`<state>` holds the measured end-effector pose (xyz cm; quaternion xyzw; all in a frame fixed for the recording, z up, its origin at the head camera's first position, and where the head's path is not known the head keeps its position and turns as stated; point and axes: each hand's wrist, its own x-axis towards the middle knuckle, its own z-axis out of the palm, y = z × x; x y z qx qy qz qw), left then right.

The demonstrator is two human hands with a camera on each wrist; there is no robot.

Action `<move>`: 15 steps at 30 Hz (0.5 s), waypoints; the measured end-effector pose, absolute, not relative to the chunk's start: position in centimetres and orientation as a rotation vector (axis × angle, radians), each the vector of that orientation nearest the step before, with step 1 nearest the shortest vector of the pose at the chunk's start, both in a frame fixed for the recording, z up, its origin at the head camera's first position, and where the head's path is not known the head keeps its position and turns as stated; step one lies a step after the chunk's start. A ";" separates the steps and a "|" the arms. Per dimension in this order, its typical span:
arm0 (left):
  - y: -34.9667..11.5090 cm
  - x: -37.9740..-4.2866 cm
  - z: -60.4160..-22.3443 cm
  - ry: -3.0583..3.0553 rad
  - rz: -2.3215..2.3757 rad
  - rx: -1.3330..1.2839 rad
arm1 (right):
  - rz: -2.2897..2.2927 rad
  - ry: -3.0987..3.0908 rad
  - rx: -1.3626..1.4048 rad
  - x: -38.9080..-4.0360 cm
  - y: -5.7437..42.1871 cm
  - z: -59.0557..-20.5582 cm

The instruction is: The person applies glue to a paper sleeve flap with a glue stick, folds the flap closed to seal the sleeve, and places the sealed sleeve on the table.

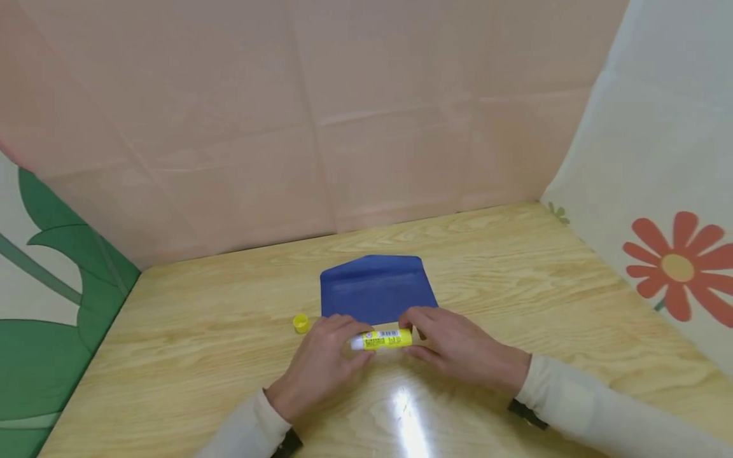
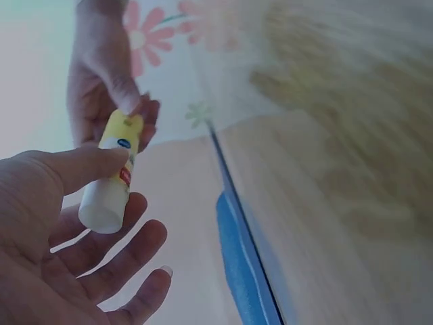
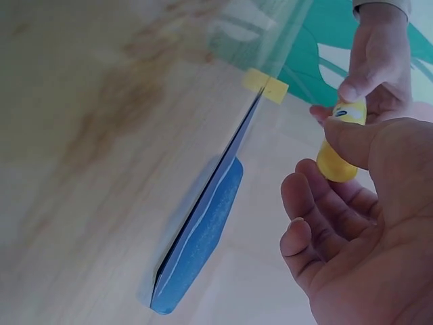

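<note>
The glue stick (image 1: 386,339), yellow-labelled and uncapped, is held roughly level between both hands; the left hand (image 1: 321,361) grips near its white end, the right hand (image 1: 462,351) its yellow base. The yellow cap (image 1: 301,326) lies detached, left of the left hand. The blue envelope (image 1: 378,294) lies beyond, flap unfolded on the far side.

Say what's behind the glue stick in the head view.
Behind the glue stick lies a blue envelope on the wooden table, then the pink backdrop. The hands, left and right, hide parts of the envelope's near edge; what the stick covers is unseen.
</note>
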<state>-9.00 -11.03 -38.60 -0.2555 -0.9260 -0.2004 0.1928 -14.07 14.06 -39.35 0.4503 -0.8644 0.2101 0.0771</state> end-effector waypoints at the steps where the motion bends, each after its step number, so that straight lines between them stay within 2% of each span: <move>1: -11.0 -9.0 -38.6 -2.593 -0.571 -0.713 | 0.635 -2.588 1.350 -14.1 14.0 -39.4; 15: -11.0 -9.0 -38.3 -2.625 -0.672 -0.700 | 0.691 -2.527 1.383 -14.5 14.4 -39.3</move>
